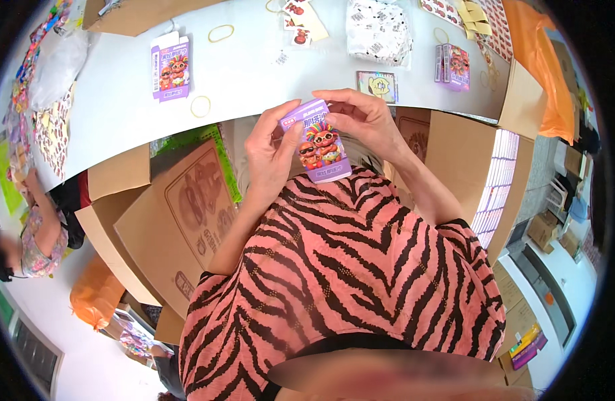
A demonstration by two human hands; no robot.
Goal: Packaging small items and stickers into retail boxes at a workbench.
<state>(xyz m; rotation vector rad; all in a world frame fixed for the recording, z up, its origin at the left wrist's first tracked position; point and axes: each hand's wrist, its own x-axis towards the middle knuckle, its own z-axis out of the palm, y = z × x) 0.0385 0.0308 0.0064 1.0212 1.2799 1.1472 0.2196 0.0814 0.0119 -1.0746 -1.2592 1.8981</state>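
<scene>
Right before our chest, just past the near edge of the pale surface [254,73], we hold a small purple box [324,152] in both hands. Our left grip [270,147] pinches its left edge, the thumb laid along the printed front and the fingers curled toward the back. Our right grip [364,123] is closed on the upper right corner, with the thumb on the front and the forefinger over the top end. The box tilts a little, its lower end near our pink and black striped garment [347,260]; two cartoon figures with sunglasses show on its front.

Away to the left on the surface we see another purple box [171,72] with its top flap opened out, and near it a rubber band [210,107]. Just beyond our right grip lies a card [377,87] bearing a yellow face, with a white bundle [379,33] in clear wrap above it. Farther right sit some purple boxes [452,67] close together, then an orange bag [533,63] hanging over the side. Below the surface, an open carton [180,220] stands at our left, and at the far left a co-worker [40,234] reaches an arm forward.
</scene>
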